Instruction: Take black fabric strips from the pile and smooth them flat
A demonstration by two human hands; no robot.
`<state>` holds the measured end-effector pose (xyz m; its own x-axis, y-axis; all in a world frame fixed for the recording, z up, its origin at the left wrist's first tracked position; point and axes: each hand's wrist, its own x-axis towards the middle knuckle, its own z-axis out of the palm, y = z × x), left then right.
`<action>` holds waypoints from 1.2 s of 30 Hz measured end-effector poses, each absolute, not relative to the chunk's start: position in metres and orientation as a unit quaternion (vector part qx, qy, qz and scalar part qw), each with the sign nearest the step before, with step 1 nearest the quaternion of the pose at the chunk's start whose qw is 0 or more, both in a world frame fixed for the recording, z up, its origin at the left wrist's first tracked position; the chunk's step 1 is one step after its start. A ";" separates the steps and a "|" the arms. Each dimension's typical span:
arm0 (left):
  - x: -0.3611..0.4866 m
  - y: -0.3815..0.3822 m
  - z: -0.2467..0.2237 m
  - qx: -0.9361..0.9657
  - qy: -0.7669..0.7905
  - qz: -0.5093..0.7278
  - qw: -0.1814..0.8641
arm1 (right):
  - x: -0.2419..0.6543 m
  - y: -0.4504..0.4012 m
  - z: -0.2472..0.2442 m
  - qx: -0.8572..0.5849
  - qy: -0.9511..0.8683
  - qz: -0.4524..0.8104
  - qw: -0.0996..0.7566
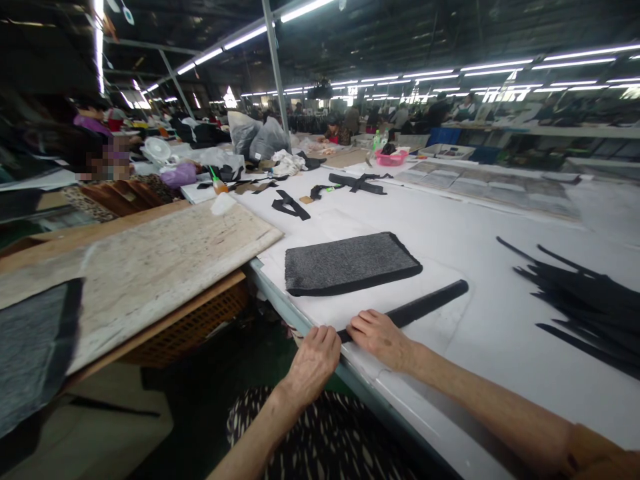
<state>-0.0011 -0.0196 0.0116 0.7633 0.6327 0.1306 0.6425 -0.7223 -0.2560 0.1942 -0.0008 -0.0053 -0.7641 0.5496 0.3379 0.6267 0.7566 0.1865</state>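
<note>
A long black fabric strip (431,302) lies slantwise across the white tabletop near its front edge. Its near end is pinched in the curled fingers of my left hand (315,360), right at the table edge. Just to the right, my right hand (383,339) is closed over the same strip, its fingers bent down onto it. My fingers hide part of the strip. Beyond both hands sits a flat stack of grey fabric pieces (350,262) with black borders. A loose bundle of black strips (575,293) is spread out at the right.
A worn board (150,260) adjoins the table on the left, with a grey black-edged piece (37,340) on it. Below is an orange crate (200,320). Farther back are black scraps (357,183), a pink basket (391,158) and a person (95,157).
</note>
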 end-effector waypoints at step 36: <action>-0.010 -0.027 -0.023 -0.665 -0.538 -0.468 -0.222 | 0.195 -0.002 0.000 -0.317 -0.929 -0.125 0.146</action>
<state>-0.0103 -0.0275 -0.0227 -0.0170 0.9232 0.3840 0.5075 -0.3229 0.7989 0.1946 -0.0022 0.0002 -0.7558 0.5527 0.3511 0.6260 0.7672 0.1397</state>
